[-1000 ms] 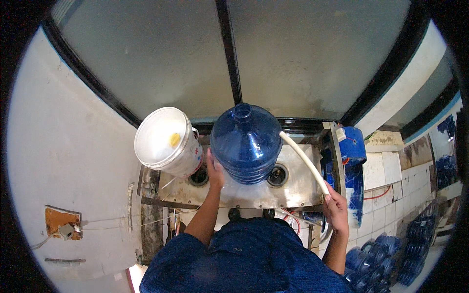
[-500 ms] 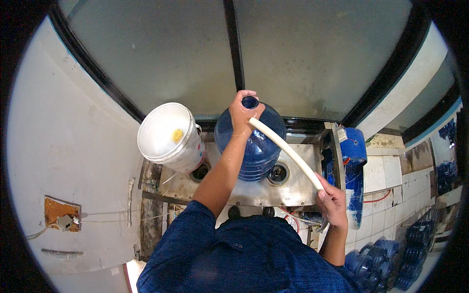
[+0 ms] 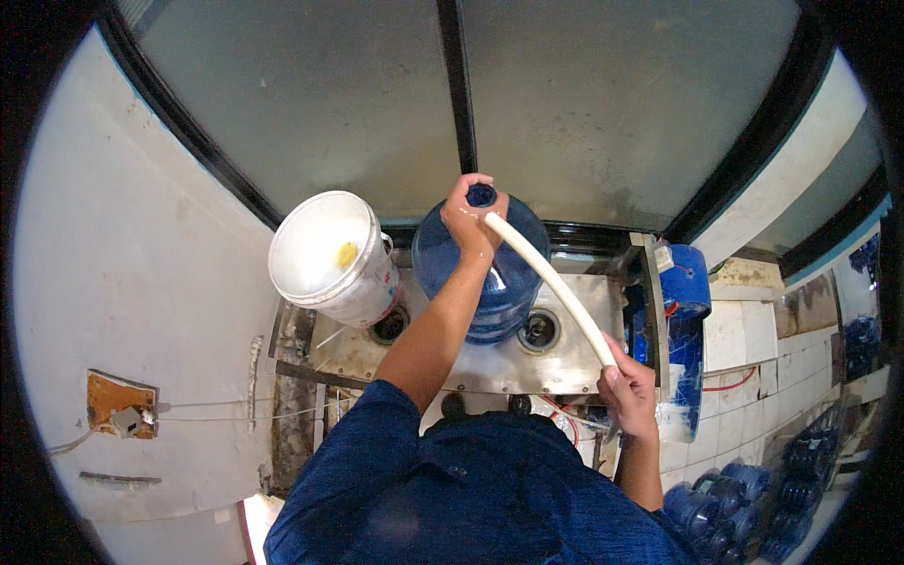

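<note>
A large blue water jug [image 3: 513,282] stands upright on a metal counter [image 3: 480,372], its round mouth facing up. Wrapped round the jug's neck is my left hand [image 3: 468,218], wet on its back. My right hand [image 3: 629,384] grips a cream-coloured hose [image 3: 557,285] near the counter's right front corner. The hose arches up and left from there, and its far end lies against my left hand just below the jug's mouth. Whether the hose end touches the hand or hovers over it I cannot tell.
A white bucket [image 3: 325,250] with a yellow sponge-like lump [image 3: 347,254] inside stands left of the jug. Round openings [image 3: 539,330] sit in the counter. Frosted panes [image 3: 612,113] rise behind. A blue barrel [image 3: 685,282] and several blue jugs [image 3: 716,504] are at the right.
The hose's far end has shifted slightly right and up near the jug's mouth. My right hand has moved a little left. My left hand keeps its hold on the neck.
</note>
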A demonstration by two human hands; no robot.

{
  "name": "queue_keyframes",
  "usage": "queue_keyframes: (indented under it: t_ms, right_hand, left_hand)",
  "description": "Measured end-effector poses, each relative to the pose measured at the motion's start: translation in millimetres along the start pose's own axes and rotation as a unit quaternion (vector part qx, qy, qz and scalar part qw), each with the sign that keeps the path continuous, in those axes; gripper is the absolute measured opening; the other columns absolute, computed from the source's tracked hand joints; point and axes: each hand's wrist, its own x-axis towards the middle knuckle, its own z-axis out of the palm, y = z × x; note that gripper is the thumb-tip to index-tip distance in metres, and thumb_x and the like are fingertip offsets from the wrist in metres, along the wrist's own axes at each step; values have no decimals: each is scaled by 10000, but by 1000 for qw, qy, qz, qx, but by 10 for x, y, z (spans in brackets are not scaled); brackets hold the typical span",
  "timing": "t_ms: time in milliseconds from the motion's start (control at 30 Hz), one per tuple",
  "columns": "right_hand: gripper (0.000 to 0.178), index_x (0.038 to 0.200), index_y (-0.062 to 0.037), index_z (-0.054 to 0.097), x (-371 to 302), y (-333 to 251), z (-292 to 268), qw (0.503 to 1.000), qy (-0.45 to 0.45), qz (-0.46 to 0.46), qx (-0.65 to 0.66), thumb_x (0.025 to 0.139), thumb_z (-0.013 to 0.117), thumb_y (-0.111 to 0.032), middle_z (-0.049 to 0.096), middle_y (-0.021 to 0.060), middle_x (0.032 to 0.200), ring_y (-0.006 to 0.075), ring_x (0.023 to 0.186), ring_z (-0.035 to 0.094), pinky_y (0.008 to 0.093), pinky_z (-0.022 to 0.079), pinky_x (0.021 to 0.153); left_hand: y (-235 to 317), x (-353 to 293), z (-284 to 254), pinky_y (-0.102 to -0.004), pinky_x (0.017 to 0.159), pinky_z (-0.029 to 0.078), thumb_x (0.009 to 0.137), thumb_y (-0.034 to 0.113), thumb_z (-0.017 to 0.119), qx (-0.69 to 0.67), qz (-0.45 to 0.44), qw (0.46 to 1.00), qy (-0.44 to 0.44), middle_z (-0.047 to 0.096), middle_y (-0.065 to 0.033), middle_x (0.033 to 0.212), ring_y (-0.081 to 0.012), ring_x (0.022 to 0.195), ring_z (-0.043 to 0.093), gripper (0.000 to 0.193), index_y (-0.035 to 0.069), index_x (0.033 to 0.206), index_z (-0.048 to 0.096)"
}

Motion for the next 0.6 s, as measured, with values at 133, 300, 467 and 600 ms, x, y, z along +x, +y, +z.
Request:
queue_keyframes:
  t_ms: [133, 300, 467, 600]
  right_hand:
    - [540, 1531, -1, 479, 66, -139, 89, 1000, 5, -23, -20, 1068, 584, -259, 427, -106, 665, 6, 535, 342, 220, 253, 482]
    - [526, 1534, -14, 483, 53, -35, 44, 998, 26, 11, -58, 1073, 576, -249, 436, -103, 686, 9, 561, 355, 213, 273, 506]
    - [505, 1523, -51, 516, -68, 236, -141, 995, 44, 59, -74, 1068, 587, -261, 436, -104, 714, 18, 598, 371, 216, 295, 532]
    - [480, 1517, -68, 527, -91, 495, -371, 988, 88, 90, -91, 1067, 574, -229, 418, -103, 707, 22, 580, 363, 218, 286, 518]
  left_hand:
    - [-114, -9, -90, -304, 819, 547, 711, -60, 791, -232, -27, 970, -72, 710, -39, 859, -139, 857, 677, 258, 57, 920, 697]
    - [-418, 174, -585, -342, 882, 555, 701, -145, 740, -337, -89, 937, 23, 693, -83, 915, -193, 888, 674, 355, 17, 1006, 657]
    - [-1274, -276, -1333, -409, 957, 560, 845, -13, 719, -419, -171, 889, 66, 665, -101, 1060, -270, 1056, 654, 291, 43, 1118, 634]
    - [-1099, -525, -2104, -356, 897, 563, 856, 12, 769, -325, -323, 888, -42, 684, -97, 1148, -201, 1059, 651, 264, 65, 1089, 655]
